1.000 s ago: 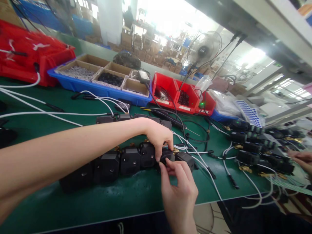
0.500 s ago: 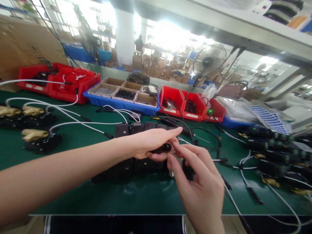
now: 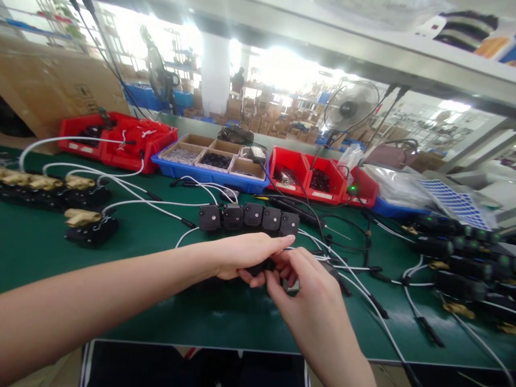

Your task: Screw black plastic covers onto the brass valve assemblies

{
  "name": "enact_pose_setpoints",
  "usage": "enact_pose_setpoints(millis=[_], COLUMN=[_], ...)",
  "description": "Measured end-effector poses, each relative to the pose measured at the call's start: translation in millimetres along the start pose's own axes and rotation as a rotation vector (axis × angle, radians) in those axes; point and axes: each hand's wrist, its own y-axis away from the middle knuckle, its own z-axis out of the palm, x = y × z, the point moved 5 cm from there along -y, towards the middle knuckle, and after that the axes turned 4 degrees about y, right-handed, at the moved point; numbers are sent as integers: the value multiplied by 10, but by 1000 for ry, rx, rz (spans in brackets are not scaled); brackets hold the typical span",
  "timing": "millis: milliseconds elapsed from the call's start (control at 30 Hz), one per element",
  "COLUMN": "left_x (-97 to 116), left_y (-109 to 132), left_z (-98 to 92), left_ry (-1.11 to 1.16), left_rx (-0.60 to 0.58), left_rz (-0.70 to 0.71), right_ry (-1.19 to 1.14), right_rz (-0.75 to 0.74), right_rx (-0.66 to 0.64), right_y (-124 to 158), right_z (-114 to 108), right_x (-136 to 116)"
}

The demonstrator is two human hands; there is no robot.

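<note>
My left hand is curled around a small black part, most of which is hidden under the palm. Close against it from the right, my right hand has its thumb and fingertips pressed together at the part's end. What exactly they pinch is hidden. A light grey block-like piece shows just beneath the right fingers. Behind both hands stands a row of several black square housings with white cables running from it.
Brass-topped black units lie left; more black units crowd the right. White cables cross the green table. Along the back stand red bins, a blue divided tray and a screwdriver-like tool.
Both hands have come nearer, uncovering more of the row of black housings. The black part's round end, visible before, is now mostly covered by fingers. The camera view has shifted slightly.
</note>
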Motion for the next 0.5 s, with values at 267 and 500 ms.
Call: enact_pose_setpoints(millis=[267,500], left_x=[199,383], left_y=[82,-107], left_z=[-326,-808], left_ry=[-384,-1083], left_rx=[174,9], left_rz=[174,232], right_ry=[-150,-143], right_rz=[40,90], right_rx=[-36,-99], right_y=[411,1293], right_z=[-175,567], right_x=[77,330])
